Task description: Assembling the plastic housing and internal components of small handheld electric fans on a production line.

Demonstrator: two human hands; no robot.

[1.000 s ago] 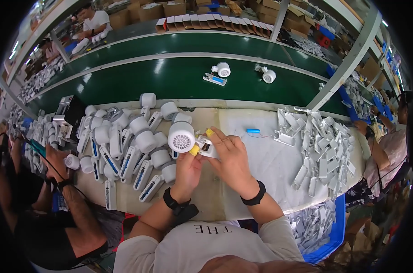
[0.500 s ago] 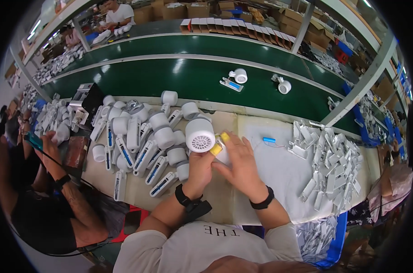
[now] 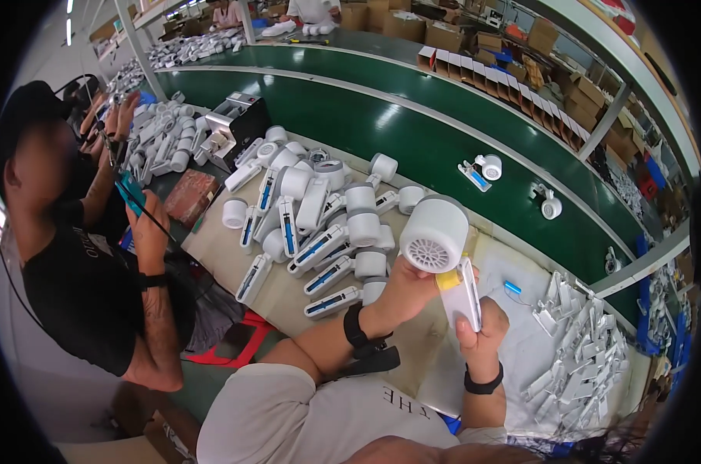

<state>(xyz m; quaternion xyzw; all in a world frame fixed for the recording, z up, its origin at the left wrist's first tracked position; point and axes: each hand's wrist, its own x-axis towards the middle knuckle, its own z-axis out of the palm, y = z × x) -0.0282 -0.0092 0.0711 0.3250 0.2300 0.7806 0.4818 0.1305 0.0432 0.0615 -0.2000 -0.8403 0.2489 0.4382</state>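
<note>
A white handheld fan [image 3: 435, 236] with a round grille on its head is raised over the bench, its handle angled down to the right. My left hand [image 3: 414, 292] is closed around it just below the head, beside a strip of yellow tape [image 3: 448, 279]. Lower down, my right hand [image 3: 486, 332] grips the end of the handle, thumb in front. Left of my hands lies a heap of similar white fans [image 3: 312, 205], several with blue batteries showing in open handles. A loose blue battery [image 3: 513, 287] with thin wires rests on the white sheet beyond my right hand.
White plastic handle covers [image 3: 578, 356] are piled at the right. Behind the bench runs a green conveyor belt [image 3: 335, 112] carrying two fan units [image 3: 490, 166]. A black machine [image 3: 238, 127] and a reddish block [image 3: 190, 197] stand left. A co-worker [image 3: 88, 286] there holds a teal corded tool [image 3: 130, 193].
My view has swung left, bringing more of the co-worker in. My right hand has gone from lying flat beside the yellow tape to gripping the fan's handle end; my left still holds the fan.
</note>
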